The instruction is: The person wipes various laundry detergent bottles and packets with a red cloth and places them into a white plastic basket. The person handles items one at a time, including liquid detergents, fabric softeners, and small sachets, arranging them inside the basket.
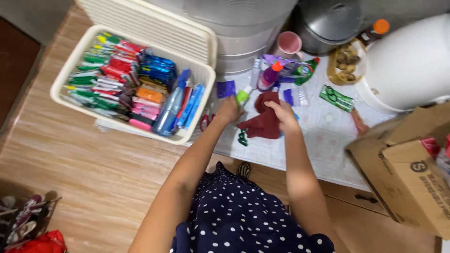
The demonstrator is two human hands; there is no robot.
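Dark blue dress with white dots (243, 220) closest to camera, low in view. Left hand (228, 110) on worktop (323, 140), fingers curled round small bottle with green cap (242, 96). Right hand (283, 112) fingers pinch dark red cloth (263, 122), lying on worktop between both hands. White basket (70, 70) full of bright packets beside left hand. Brown box (412, 187) at right.
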